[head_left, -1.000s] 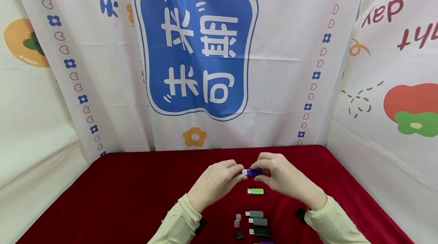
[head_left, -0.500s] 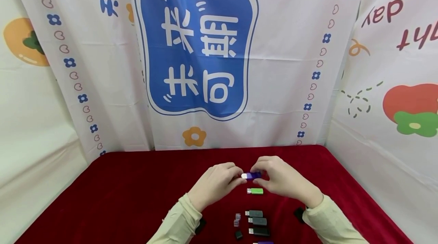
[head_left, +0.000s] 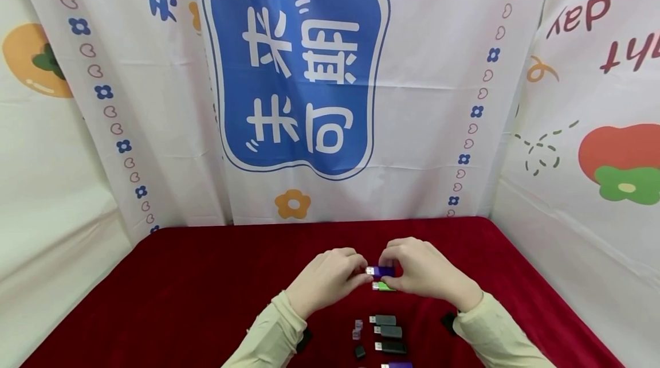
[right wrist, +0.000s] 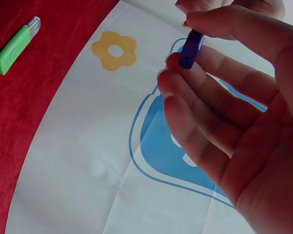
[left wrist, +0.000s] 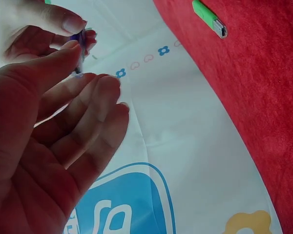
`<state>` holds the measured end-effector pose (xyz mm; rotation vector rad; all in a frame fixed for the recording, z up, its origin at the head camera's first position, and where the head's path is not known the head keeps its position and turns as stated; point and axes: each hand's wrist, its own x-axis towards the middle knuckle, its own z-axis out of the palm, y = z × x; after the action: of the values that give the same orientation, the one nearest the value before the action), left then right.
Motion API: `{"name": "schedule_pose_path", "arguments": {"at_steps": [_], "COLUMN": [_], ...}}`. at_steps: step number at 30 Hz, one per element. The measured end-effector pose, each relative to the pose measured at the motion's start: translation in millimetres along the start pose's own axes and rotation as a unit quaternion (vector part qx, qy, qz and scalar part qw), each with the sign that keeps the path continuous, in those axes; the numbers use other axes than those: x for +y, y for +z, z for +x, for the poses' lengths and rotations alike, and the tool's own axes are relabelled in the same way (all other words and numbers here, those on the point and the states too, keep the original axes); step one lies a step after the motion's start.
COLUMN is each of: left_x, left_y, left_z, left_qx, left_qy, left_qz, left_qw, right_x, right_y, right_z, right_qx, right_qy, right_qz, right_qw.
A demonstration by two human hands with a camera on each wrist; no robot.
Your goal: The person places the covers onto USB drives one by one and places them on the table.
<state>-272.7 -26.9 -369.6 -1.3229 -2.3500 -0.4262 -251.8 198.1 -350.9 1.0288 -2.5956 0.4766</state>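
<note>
A purple USB flash drive [head_left: 383,271] is held level above the red cloth, its metal connector end to the left. My right hand [head_left: 424,272] pinches its purple body between thumb and fingers; the body's end shows in the right wrist view [right wrist: 189,52]. At the connector end, thumb and fingertips of my left hand [head_left: 330,280] pinch the drive; whether a clear cap sits there is too small to tell. Just nearer to me lies a green USB flash drive [head_left: 378,286], partly covered by my right thumb, and fully visible in the right wrist view.
On the red cloth [head_left: 206,293] lie two grey USB drives [head_left: 388,332], a black one [head_left: 392,348] and another purple one [head_left: 398,365]. Left of them are small clear caps [head_left: 357,333] and a black cap [head_left: 360,352]. Dark objects sit partly under both sleeves.
Both hands have brought the purple drive down and slightly nearer to me, so it now sits close to the green drive and the right thumb overlaps that one.
</note>
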Motion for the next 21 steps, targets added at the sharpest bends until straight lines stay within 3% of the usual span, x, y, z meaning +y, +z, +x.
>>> {"name": "schedule_pose_path", "arguments": {"at_steps": [7,21], "left_x": [0.7,1.7], "left_y": [-3.5,-3.6], "left_z": [0.2,0.3], "left_qx": [-0.027,-0.046], "left_qy": [-0.034,-0.058], "left_qz": [0.003,-0.004], "left_qw": [0.9991,0.9973], "right_x": [13.1,32.6], "right_y": [9.4,52.0], "right_z": [0.5,-3.0], "right_qx": [-0.023,-0.084], "right_qy": [0.006,0.021], "right_qz": [0.012,-0.064], "right_qw": [0.9996,0.9942]}}
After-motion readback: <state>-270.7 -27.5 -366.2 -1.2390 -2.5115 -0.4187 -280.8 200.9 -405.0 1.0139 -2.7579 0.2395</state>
